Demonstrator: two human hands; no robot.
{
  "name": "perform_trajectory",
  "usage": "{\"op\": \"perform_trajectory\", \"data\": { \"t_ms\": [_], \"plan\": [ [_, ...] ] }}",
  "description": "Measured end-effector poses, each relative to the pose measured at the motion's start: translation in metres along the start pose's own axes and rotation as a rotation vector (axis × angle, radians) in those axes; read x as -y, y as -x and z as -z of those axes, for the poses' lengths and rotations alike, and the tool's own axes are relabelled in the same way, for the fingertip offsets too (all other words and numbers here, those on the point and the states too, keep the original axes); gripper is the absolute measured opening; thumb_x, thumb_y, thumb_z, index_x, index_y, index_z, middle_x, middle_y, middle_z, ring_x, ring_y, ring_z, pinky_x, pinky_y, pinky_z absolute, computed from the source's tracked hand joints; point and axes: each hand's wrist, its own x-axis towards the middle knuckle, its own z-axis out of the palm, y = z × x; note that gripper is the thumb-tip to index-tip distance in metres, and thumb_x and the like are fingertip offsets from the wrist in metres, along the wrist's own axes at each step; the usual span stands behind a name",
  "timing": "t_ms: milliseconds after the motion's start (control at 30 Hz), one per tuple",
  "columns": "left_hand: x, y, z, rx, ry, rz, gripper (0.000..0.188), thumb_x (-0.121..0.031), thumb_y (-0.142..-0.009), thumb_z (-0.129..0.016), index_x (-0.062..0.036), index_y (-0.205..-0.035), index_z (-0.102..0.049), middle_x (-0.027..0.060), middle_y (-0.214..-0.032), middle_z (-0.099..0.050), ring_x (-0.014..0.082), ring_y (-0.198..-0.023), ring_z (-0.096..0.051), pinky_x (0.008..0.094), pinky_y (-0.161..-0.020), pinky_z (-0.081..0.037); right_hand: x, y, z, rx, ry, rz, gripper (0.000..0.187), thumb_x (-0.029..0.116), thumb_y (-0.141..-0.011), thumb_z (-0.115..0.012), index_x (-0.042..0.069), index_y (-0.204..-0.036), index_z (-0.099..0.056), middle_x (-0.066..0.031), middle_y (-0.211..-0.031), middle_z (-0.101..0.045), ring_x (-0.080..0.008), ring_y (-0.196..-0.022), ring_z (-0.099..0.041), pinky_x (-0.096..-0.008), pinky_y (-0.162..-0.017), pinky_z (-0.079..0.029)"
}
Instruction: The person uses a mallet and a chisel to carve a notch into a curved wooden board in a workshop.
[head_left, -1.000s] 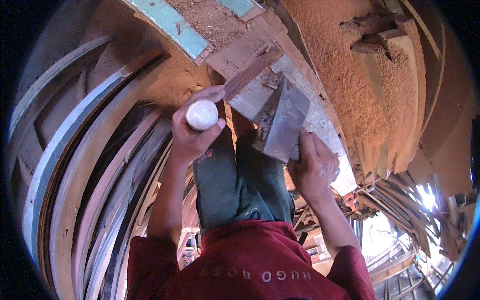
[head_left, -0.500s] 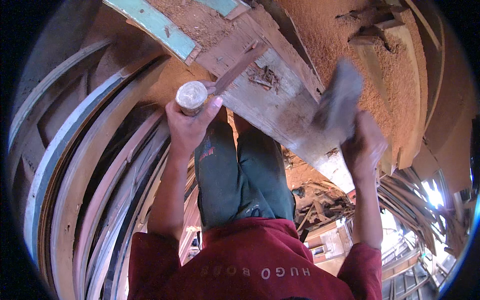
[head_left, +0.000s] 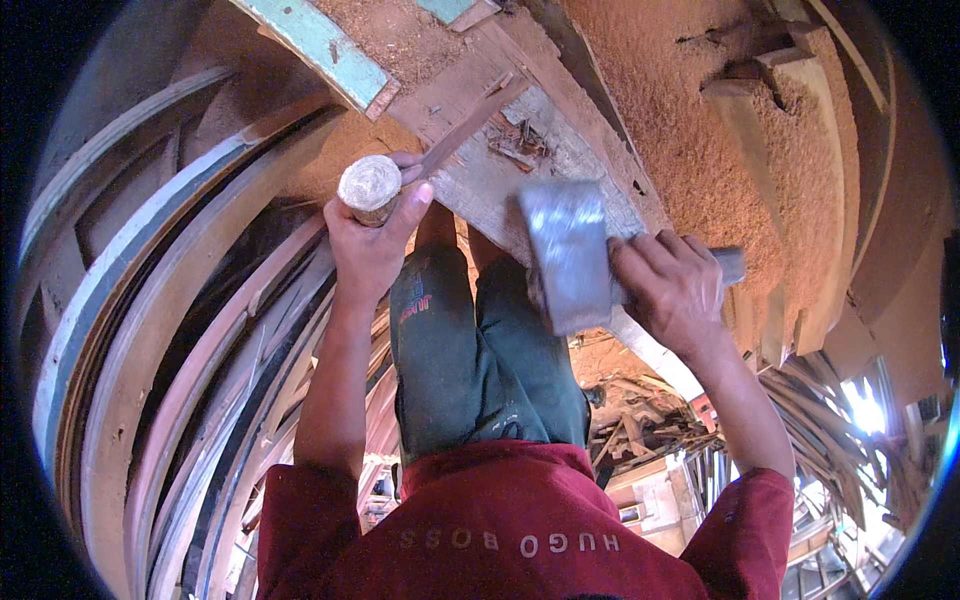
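My left hand (head_left: 369, 245) is closed around what looks like a chisel. Its round, pale, battered wooden butt (head_left: 370, 183) faces up, and the blade is hidden below. Beside those fingers a narrow brown wood strip (head_left: 475, 122) runs along a weathered grey board (head_left: 480, 205). Wood chips (head_left: 518, 143) lie in a rough hollow in that board. My right hand (head_left: 672, 285) grips the short handle of a heavy hammer with a broad, grey, block-like head (head_left: 574, 255). That head is over the board, to the right of the chisel and apart from it.
Long curved-looking planks (head_left: 125, 400) are stacked at the left. Teal-painted wood (head_left: 325, 50) lies at the far side. Sawdust (head_left: 680, 130) covers the far right beside a notched timber (head_left: 800, 190). Scrap wood (head_left: 635, 420) and more strips (head_left: 810, 410) lie at the near right.
The hammer has swung left toward the chisel, with my right hand moving along. My left hand has shifted slightly left and keeps its hold.
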Motion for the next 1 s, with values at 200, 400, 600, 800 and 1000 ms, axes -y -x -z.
{"op": "perform_trajectory", "data": {
  "t_ms": [200,400,600,800,1000],
  "plan": [
    [0.006,0.002,-0.002,-0.037,-0.016,-0.037,0.028,-0.012,-0.087,-0.079,0.0024,-0.109,-0.07,0.0061,-0.104,-0.072,0.0109,-0.095,-0.066,0.028,-0.088,-0.052,-0.033,-0.009,-0.011,-0.137,0.175,0.065,0.034,0.016,-0.071,-0.07,0.015,-0.104,-0.062,-0.0036,-0.086,-0.058,-0.024,-0.079,-0.064,-0.038,-0.064,-0.049],
    [0.012,0.005,-0.006,-0.07,-0.005,-0.073,0.026,-0.013,-0.088,-0.078,0.0018,-0.108,-0.071,0.0052,-0.102,-0.073,0.0098,-0.093,-0.065,0.0278,-0.086,-0.051,0.0,-0.025,-0.016,-0.362,-0.075,-0.182,0.025,0.009,-0.073,-0.069,0.01,-0.097,-0.066,-0.0101,-0.088,-0.067,-0.0289,-0.067,-0.064,-0.0413,-0.06,-0.052],
    [0.002,0.007,-0.004,-0.108,-0.077,-0.056,0.024,-0.013,-0.088,-0.078,0.0017,-0.106,-0.071,0.0044,-0.098,-0.073,0.0093,-0.089,-0.065,0.0278,-0.084,-0.051,-0.054,-0.053,0.025,-0.644,-0.536,-0.594,0.018,0.015,-0.084,-0.067,0.002,-0.097,-0.066,-0.0081,-0.07,-0.063,-0.0188,-0.065,-0.059,-0.0338,-0.062,-0.048],
    [-0.042,-0.001,-0.017,-0.087,-0.284,-0.287,0.034,-0.022,-0.081,-0.085,0.0003,-0.103,-0.072,0.0055,-0.092,-0.074,0.013,-0.081,-0.068,0.0303,-0.077,-0.055,-0.001,0.051,-0.015,-0.392,-0.771,-0.653,0.014,0.01,-0.083,-0.069,0.002,-0.095,-0.065,-0.0051,-0.073,-0.063,-0.0148,-0.067,-0.06,-0.0321,-0.064,-0.049],
    [-0.084,-0.054,-0.053,0.132,-0.736,-0.393,0.055,-0.044,-0.074,-0.085,-0.0041,-0.109,-0.072,0.0195,-0.083,-0.072,0.0328,-0.077,-0.071,0.0394,-0.077,-0.057,0.069,0.059,-0.035,-0.382,-1.487,-0.979,0.025,0.002,-0.084,-0.065,-0.001,-0.107,-0.059,-0.0037,-0.069,-0.059,-0.0121,-0.053,-0.058,-0.0277,-0.048,-0.047]
  ]
}}
